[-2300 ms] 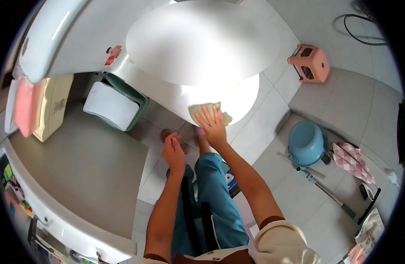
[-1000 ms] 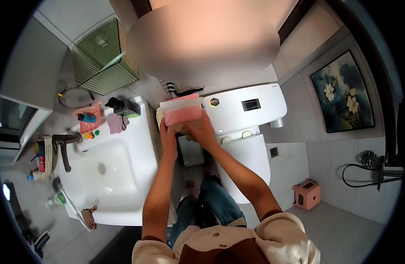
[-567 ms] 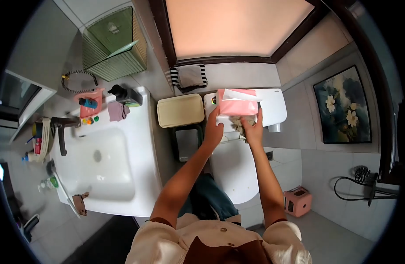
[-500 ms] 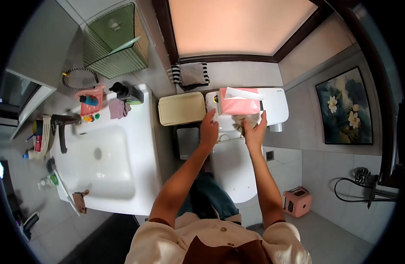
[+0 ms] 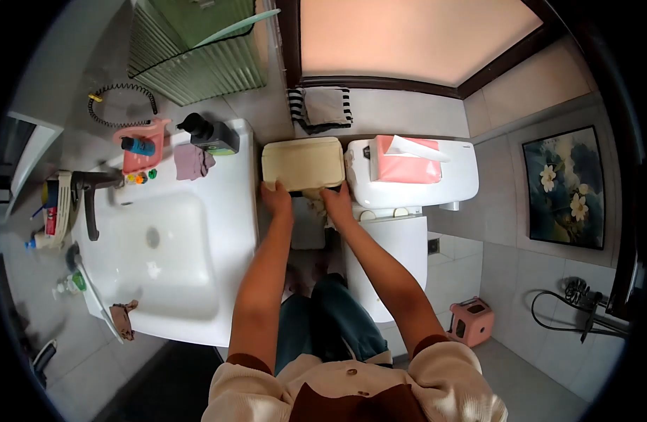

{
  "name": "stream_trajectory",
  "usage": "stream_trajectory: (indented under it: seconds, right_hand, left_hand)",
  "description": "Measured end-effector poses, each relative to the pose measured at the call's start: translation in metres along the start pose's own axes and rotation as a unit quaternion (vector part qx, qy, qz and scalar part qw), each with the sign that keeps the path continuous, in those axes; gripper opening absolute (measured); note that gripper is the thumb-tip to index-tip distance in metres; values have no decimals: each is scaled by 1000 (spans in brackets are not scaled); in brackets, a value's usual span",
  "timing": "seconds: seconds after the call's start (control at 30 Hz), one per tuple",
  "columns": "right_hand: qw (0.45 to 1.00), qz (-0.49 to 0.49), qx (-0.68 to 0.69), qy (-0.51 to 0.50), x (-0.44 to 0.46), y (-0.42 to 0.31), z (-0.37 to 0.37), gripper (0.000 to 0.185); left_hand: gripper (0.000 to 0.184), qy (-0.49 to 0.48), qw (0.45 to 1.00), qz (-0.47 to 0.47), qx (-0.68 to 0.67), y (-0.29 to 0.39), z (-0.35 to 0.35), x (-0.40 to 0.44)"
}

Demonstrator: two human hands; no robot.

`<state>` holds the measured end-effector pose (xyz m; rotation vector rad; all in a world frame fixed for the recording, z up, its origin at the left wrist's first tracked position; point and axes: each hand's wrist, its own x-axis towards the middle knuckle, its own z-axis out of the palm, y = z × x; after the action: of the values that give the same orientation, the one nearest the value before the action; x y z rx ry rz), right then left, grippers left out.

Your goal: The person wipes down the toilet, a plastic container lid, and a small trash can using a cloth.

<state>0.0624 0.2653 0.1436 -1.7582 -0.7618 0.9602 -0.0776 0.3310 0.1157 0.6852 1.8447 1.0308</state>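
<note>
A cream rectangular box (image 5: 302, 160), possibly lidded, sits between the sink and the toilet. At its front left corner my left hand (image 5: 276, 200) grips the edge, thumb on top. My right hand (image 5: 337, 202) is at the front right corner, closed around a crumpled tan cloth (image 5: 314, 199) that hangs below the box's front edge. Whether the right fingers also grip the box is hard to see. To the right, a pink tissue pack (image 5: 409, 169) with a white tissue sticking out lies on the toilet tank (image 5: 464, 172).
At left is the white sink (image 5: 228, 281), with a dark soap pump bottle (image 5: 214, 135), a mauve cloth (image 5: 192, 162) and a pink holder (image 5: 153, 141). Below the box stands a grey bin (image 5: 308, 232). A striped folded cloth (image 5: 322, 109) lies on the ledge behind.
Both hands have moved left from the tissue pack on the tank to the front edge of the cream box. The tan cloth has come along in my right hand.
</note>
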Motion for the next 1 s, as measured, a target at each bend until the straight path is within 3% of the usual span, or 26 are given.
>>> stream_trajectory:
  seconds: [0.07,0.27,0.5,0.6,0.7,0.8,0.9,1.0]
  right_hand:
    - [997,69,44,-10,4,-2,3,56]
    - [977,15,210,-26,-10,-41,-2,54]
    - [984,30,177,-17,-5,-18,1,55]
    - [978,24,206,-25,-10,-21,-2,59]
    - [958,47,280,-27,-20,-29,-3,64]
    - [950,83,299,-20,-36,-26,-12,65]
    - [955,97,279,-28,-66,-18,-36,61]
    - [946,141,288,-41,-110,0,-64,55]
  left_hand:
    - [51,-9,1000,-22,11,-3,-1,3]
    - [64,36,992,34,117,44,3,-24]
    - [67,50,981,17,186,41,9,-17]
    - [68,53,995,-26,84,73,3,-39]
    - [69,3,991,73,-109,64,-8,-47]
    - [70,2,998,13,-63,73,-35,-96]
    - [60,2,997,9,-77,46,-62,-130]
    - [47,-3,991,-91,-94,46,-87,-176]
